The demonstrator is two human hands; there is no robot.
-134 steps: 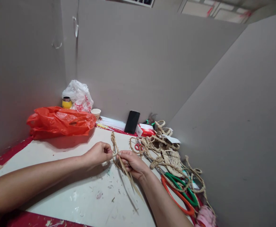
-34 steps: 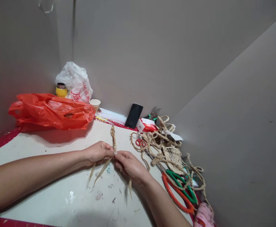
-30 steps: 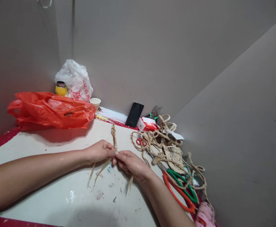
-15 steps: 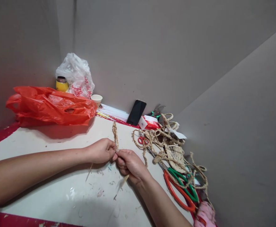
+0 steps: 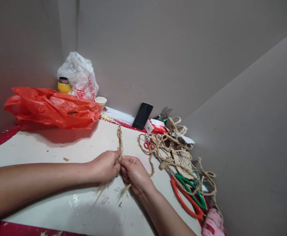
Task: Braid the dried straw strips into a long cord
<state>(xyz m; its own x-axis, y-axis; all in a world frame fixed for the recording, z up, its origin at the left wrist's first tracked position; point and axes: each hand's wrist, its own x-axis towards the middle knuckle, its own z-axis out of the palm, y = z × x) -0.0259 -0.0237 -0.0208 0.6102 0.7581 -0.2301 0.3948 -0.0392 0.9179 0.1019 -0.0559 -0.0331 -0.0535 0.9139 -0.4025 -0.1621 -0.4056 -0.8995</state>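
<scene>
Closed left hand (image 5: pixel 106 166) tight over loose straw tails (image 5: pixel 125 189), splayed wide a second earlier. Kept braided straw cord (image 5: pixel 119 139) stretched flat on table (image 5: pixel 60 149), pointing away. Pinched its near end in curled right hand (image 5: pixel 133 170), likely cinching another plait, scissors (image 5: pixel 187 200) lying rightward.

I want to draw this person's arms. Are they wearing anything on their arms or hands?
No. The left forearm and the right forearm are bare, with no sleeves in view. The left hand and the right hand have no gloves, and no watch, bracelet or ring shows.
</scene>
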